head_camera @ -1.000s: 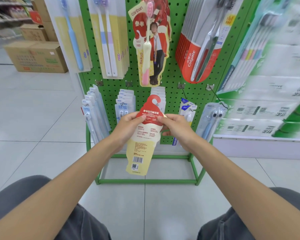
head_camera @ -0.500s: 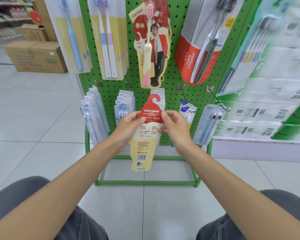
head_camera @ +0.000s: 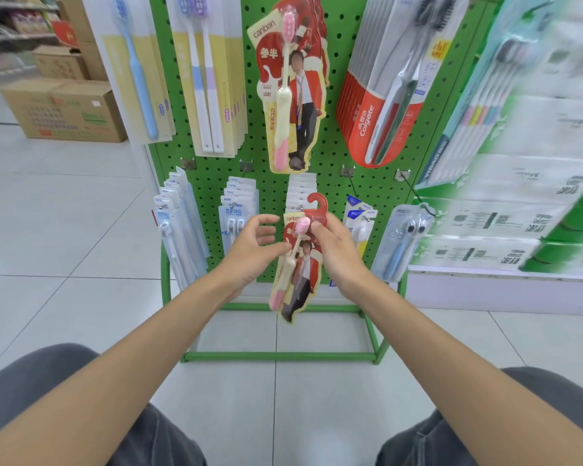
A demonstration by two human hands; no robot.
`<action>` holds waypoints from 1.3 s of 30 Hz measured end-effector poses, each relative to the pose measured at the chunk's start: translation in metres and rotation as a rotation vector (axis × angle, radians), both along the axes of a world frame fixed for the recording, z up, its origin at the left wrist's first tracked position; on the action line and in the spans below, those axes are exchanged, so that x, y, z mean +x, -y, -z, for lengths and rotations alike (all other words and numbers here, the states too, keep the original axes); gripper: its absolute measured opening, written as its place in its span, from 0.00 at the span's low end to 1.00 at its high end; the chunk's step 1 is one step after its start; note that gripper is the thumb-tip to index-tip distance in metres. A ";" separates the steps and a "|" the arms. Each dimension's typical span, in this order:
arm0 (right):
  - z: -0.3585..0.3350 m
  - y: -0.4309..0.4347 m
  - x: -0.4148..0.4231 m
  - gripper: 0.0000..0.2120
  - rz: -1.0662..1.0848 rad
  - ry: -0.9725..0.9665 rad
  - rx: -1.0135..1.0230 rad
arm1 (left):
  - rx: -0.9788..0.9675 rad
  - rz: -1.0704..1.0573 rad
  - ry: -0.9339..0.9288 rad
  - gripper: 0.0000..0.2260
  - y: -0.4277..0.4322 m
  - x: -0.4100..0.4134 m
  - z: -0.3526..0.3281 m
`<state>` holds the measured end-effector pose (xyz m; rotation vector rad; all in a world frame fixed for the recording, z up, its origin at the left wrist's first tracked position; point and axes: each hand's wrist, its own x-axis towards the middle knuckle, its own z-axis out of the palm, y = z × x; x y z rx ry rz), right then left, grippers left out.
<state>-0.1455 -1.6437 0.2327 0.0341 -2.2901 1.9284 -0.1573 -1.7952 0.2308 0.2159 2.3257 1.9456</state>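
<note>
the right hand [head_camera: 334, 250] pinches the toothbrush pack [head_camera: 303, 274] near its hook. the left hand [head_camera: 253, 243] has its fingers spread. hanging it on the rack [head_camera: 337, 183] is not yet done.

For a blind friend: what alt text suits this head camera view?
A person's right hand grips a red toothbrush pack near its hook while the left hand touches its edge, before a green pegboard rack hung with toothbrushes.

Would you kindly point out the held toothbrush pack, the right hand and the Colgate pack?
held toothbrush pack [head_camera: 305, 274]: head view, printed card below the bristles
right hand [head_camera: 334, 250]: head view, back of the hand
Colgate pack [head_camera: 366, 126]: head view, red logo panel
</note>
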 end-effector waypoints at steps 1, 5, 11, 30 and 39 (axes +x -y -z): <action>-0.002 0.000 -0.001 0.11 -0.015 -0.008 0.006 | -0.010 -0.010 -0.031 0.21 -0.001 0.000 0.000; -0.010 -0.004 0.003 0.11 -0.064 -0.086 0.110 | -0.015 0.004 -0.078 0.16 -0.005 0.003 -0.004; -0.062 -0.020 0.006 0.15 -0.061 -0.205 0.277 | -0.145 -0.064 -0.162 0.15 -0.014 0.004 -0.036; -0.362 -0.047 -0.002 0.11 0.183 -0.634 0.587 | -0.204 -0.258 -0.614 0.14 -0.011 -0.021 -0.254; -0.427 -0.035 -0.076 0.13 0.299 -0.685 0.705 | -0.260 -0.277 -0.532 0.14 -0.033 -0.072 -0.293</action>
